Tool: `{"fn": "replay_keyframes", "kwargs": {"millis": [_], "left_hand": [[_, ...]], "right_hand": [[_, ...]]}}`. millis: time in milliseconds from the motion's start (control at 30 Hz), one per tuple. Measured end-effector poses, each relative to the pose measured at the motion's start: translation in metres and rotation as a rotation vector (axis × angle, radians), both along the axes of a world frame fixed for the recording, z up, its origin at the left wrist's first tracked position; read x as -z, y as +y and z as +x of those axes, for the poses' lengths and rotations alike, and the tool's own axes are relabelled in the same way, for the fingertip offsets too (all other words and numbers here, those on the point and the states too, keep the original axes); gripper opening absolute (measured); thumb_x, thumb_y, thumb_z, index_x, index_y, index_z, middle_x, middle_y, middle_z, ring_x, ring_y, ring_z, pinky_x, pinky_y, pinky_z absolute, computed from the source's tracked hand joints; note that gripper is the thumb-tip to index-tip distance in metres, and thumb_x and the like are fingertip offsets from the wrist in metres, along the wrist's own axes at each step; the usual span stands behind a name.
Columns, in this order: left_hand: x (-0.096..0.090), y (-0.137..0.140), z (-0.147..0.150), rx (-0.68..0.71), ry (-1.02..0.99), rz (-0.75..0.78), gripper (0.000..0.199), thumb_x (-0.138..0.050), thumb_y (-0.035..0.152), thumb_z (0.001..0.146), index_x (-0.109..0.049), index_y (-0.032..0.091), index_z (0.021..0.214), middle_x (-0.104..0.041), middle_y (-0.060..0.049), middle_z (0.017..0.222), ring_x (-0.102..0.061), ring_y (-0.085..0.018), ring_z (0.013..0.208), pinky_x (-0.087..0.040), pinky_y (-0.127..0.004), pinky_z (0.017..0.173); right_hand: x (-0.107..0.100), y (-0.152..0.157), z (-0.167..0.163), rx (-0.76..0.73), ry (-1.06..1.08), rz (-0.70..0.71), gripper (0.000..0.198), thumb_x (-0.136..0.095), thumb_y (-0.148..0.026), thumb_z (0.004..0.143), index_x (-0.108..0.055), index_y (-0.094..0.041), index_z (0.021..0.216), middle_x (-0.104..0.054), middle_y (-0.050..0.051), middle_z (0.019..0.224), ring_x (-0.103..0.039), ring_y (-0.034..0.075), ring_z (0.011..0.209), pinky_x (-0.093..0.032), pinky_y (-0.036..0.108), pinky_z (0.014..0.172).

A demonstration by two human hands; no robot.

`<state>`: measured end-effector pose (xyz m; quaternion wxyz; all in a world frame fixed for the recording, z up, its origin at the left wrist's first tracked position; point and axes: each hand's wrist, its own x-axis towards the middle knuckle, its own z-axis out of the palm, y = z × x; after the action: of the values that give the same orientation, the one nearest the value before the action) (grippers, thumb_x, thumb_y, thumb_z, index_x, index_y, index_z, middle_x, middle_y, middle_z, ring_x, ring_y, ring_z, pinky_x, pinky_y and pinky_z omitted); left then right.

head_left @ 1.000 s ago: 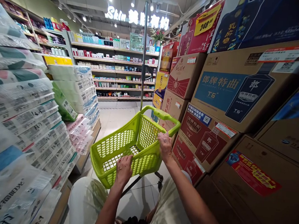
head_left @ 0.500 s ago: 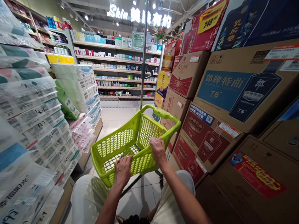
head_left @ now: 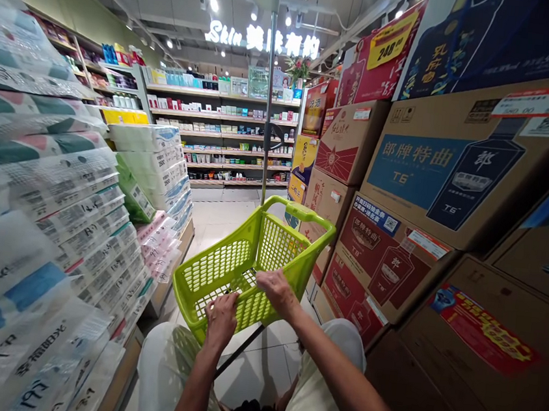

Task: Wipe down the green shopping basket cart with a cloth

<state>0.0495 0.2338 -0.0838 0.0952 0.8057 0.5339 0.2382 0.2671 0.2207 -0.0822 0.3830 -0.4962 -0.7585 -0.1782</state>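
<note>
Ok so the green cart (head_left: 252,255) is found slantwise on the floor (head_left: 219,216), straight ahead and just past the person's legs (head_left: 165,357). Its long axis is run from near left to far right, so the low nose end is turned toward the left and the handle (head_left: 303,214) is pushed off to the far right corner.

That's kinda the whole thing here: the cart is held side-on, not from the handle. Both hands are hooked over the near long rim (head_left: 247,293). The left hand (head_left: 220,321) is curled over it down toward the nose, and the right hand (head_left: 278,293) is closed on it around the middle, with the two set near each other but apart. How hard it's being squeezed can't be told, since the fingertips are mostly hidden. The handle isn't touched by either one; if it's wanted, it'd be reached sooner by the right, just up and along the same rim.

Not loads of room to swing it btw, imo. The cart is flanked by stacked paper packs (head_left: 100,226) on the left and piled boxes (head_left: 415,174) on the right, the boxes being nearer the handle end. More open floor is seen beyond it, before the shelves (head_left: 225,116).
</note>
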Motion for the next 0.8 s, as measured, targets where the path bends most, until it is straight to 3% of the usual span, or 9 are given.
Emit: {"fn": "replay_keyframes", "kwargs": {"millis": [133, 267, 400, 533, 600, 700, 800], "left_hand": [[-0.002, 0.001, -0.010, -0.020, -0.006, 0.006, 0.042, -0.041, 0.010, 0.092, -0.071, 0.028, 0.114, -0.073, -0.007, 0.114, -0.059, -0.026, 0.115, -0.031, -0.049, 0.105], [-0.004, 0.000, -0.019, -0.031, -0.020, -0.008, 0.038, -0.043, 0.012, 0.092, -0.072, 0.027, 0.111, -0.074, -0.006, 0.113, -0.059, -0.026, 0.115, -0.029, -0.050, 0.105], [-0.004, -0.002, -0.028, -0.061, -0.033, 0.002, 0.036, -0.045, 0.012, 0.089, -0.072, 0.027, 0.107, -0.074, -0.006, 0.111, -0.058, -0.026, 0.115, -0.030, -0.049, 0.104], [0.000, -0.002, -0.042, -0.063, -0.039, -0.017, 0.034, -0.047, 0.012, 0.087, -0.072, 0.026, 0.105, -0.075, -0.007, 0.111, -0.059, -0.026, 0.114, -0.030, -0.048, 0.106], [0.004, -0.002, -0.051, -0.064, -0.041, -0.021, 0.032, -0.048, 0.016, 0.088, -0.072, 0.027, 0.106, -0.074, -0.006, 0.113, -0.058, -0.026, 0.117, -0.029, -0.048, 0.109], [0.012, 0.000, -0.066, -0.058, -0.042, -0.046, 0.032, -0.052, 0.020, 0.087, -0.069, 0.027, 0.114, -0.072, -0.007, 0.119, -0.055, -0.026, 0.126, -0.026, -0.051, 0.115], [0.021, 0.003, -0.079, 0.005, -0.073, -0.108, 0.046, -0.056, 0.025, 0.085, -0.058, 0.025, 0.131, -0.066, -0.008, 0.132, -0.048, -0.026, 0.137, -0.019, -0.053, 0.122]], "right_hand": [[0.001, 0.001, -0.003, 0.312, 0.140, 0.032, 0.043, -0.038, -0.006, 0.095, -0.061, -0.024, 0.126, -0.066, 0.009, 0.107, -0.055, 0.024, 0.098, -0.045, 0.042, 0.099], [0.007, 0.000, -0.016, 0.150, 0.042, 0.046, 0.037, -0.042, -0.008, 0.096, -0.064, -0.025, 0.119, -0.067, 0.007, 0.111, -0.055, 0.022, 0.100, -0.045, 0.039, 0.098], [0.008, -0.002, -0.022, 0.310, 0.197, 0.063, 0.038, -0.038, -0.007, 0.096, -0.063, -0.022, 0.120, -0.066, 0.009, 0.107, -0.056, 0.022, 0.096, -0.047, 0.039, 0.092], [0.012, -0.003, -0.026, 0.167, 0.092, 0.051, 0.039, -0.042, -0.007, 0.094, -0.065, -0.026, 0.119, -0.066, 0.009, 0.109, -0.057, 0.023, 0.100, -0.047, 0.040, 0.095], [0.014, -0.002, -0.028, 0.168, 0.118, 0.039, 0.038, -0.043, -0.008, 0.095, -0.064, -0.026, 0.120, -0.067, 0.009, 0.111, -0.058, 0.023, 0.102, -0.047, 0.040, 0.097], [0.017, -0.001, -0.040, 0.305, 0.218, 0.043, 0.040, -0.038, -0.006, 0.094, -0.064, -0.021, 0.121, -0.066, 0.011, 0.105, -0.058, 0.025, 0.098, -0.047, 0.043, 0.097], [0.023, -0.004, -0.065, 0.192, 0.143, 0.040, 0.041, -0.041, -0.005, 0.093, -0.064, -0.024, 0.121, -0.066, 0.010, 0.108, -0.057, 0.025, 0.101, -0.045, 0.046, 0.102]]}}
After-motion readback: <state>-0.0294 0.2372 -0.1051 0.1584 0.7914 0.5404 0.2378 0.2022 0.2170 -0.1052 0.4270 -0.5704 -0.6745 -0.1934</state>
